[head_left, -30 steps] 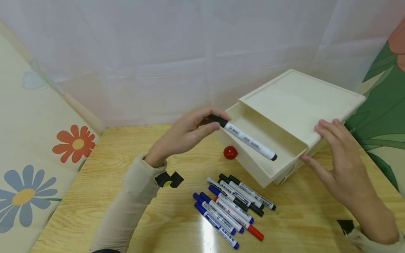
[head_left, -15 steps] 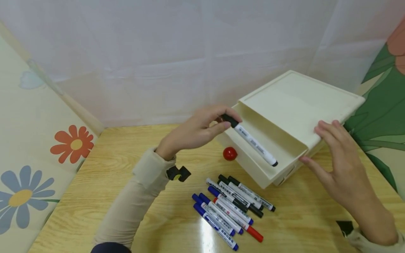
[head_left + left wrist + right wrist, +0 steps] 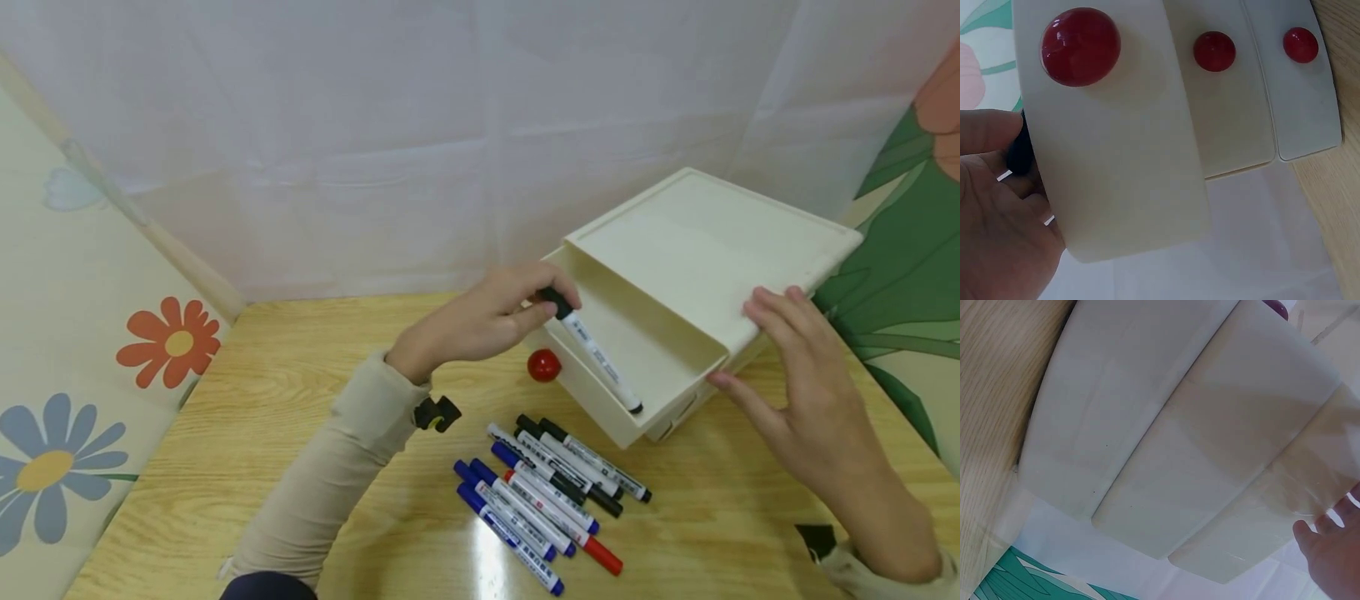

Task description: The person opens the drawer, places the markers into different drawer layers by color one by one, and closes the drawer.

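My left hand (image 3: 491,321) pinches a whiteboard marker (image 3: 600,354) by its black cap. The marker slants down inside the pulled-out top drawer (image 3: 588,400) of a cream cabinet (image 3: 712,242), its black-tipped end low by the drawer's front wall. A red knob (image 3: 543,365) sits on that drawer front. In the left wrist view the drawer hides most of the marker; only the dark cap (image 3: 1020,147) shows beside the fingers. My right hand (image 3: 817,400) rests on the cabinet's near right edge, fingers on the top and thumb lower by the drawer opening.
Several whiteboard markers (image 3: 540,504) with blue, black and red caps lie in a loose row on the wooden table (image 3: 300,392), in front of the drawer. Two lower drawers with red knobs (image 3: 1214,51) stay pushed in. A pale cloth (image 3: 360,150) hangs behind.
My left hand has moved right, toward the drawer, and slightly down. The marker it holds has tilted steeper and its tip sits lower in the drawer. My right hand stays in place.
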`<state>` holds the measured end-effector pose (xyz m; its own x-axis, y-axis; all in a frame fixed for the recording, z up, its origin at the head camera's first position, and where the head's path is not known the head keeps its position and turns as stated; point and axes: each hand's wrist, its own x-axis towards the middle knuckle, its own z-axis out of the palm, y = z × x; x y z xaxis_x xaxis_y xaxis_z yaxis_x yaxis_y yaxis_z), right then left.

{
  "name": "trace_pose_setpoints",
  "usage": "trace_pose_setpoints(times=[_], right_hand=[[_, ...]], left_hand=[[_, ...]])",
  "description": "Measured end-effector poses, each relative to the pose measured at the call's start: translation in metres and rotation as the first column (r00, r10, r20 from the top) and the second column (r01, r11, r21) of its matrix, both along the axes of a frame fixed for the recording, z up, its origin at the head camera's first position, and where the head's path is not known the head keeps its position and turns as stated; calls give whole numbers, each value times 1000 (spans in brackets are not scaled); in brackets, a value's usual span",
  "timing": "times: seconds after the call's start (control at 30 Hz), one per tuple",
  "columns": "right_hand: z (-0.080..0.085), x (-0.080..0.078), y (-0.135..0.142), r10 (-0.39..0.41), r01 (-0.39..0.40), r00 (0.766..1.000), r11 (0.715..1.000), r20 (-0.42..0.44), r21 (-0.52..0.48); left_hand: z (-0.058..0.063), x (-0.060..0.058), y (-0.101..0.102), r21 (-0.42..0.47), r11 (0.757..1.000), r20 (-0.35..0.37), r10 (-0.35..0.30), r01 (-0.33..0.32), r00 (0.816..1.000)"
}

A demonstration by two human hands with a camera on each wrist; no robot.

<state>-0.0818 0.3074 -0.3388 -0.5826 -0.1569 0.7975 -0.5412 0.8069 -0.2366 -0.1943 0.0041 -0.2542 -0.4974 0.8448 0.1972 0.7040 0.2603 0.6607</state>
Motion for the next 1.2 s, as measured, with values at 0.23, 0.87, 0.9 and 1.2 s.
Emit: trace_pose_setpoints(times=[0.23, 0.87, 0.9, 1.2], right_hand=[[0, 0, 0, -1, 1, 1000, 1000, -8, 3], [0, -2, 0, 16, -16, 1000, 1000, -20, 3], [0, -2, 0, 14, -14, 1000, 1000, -16, 3], [1, -2, 0, 15, -15, 1000, 1000, -21, 1]], left_hand=[[-1, 0, 3, -67, 997, -28, 44, -46, 999], [-9, 3, -2, 31, 994, -44, 109, -108, 993], [-10, 3, -3, 44, 992, -49, 120, -118, 992], [-20, 6, -16, 254, 958, -157, 174, -130, 972]])
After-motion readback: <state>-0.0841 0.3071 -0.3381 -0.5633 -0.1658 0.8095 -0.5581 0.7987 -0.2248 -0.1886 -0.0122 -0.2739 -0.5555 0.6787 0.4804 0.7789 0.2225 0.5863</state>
